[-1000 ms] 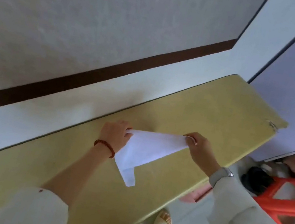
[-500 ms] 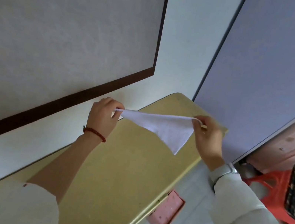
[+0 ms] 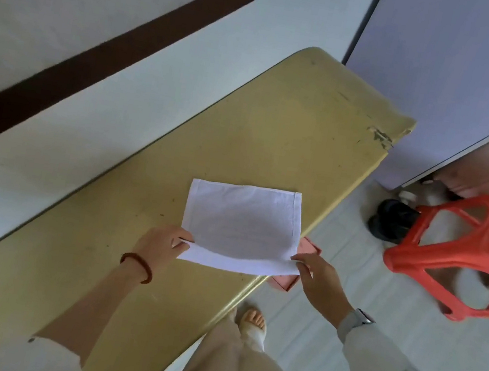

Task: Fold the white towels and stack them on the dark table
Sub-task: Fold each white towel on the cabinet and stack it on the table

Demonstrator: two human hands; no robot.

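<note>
Pinching both near corners of the thin white cloth towel (image 3: 242, 220), spread on the long yellow-green table (image 3: 278, 132), left hand (image 3: 162, 244) and right hand (image 3: 317, 273) are best carried evenly to the far edge so corners are matched.

Soft, even daylight with no glare or hard shadows; the desk (image 3: 278, 132) top shows only a faint sheen. The white towel (image 3: 242, 220) is exposed cleanly with its weave visible, casting just a thin shadow. Wide-angle bend curves straight lines at the edges, and the red stool (image 3: 465, 251) at right is slightly motion-smeared.
</note>
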